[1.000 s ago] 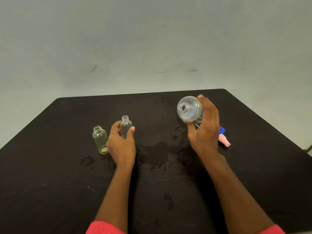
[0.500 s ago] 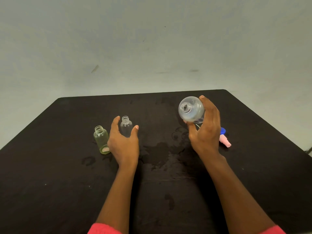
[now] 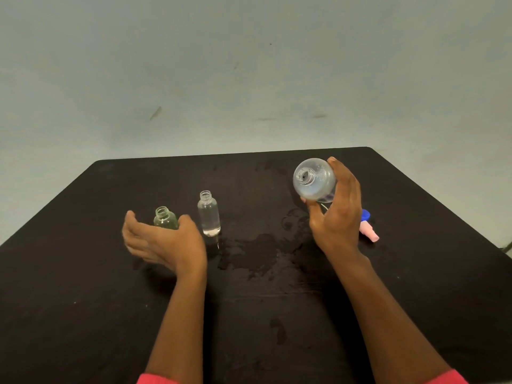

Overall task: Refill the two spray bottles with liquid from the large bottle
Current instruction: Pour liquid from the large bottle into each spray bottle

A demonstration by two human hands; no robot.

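The left hand, fingers loose and spread, curves just in front of the greenish spray bottle; the clear spray bottle stands beside its thumb. The right hand grips the tilted large bottle above the table.

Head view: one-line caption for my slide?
Right hand holds the uncapped large bottle tilted; open left hand by the green spray bottle, clear spray bottle upright beside it.
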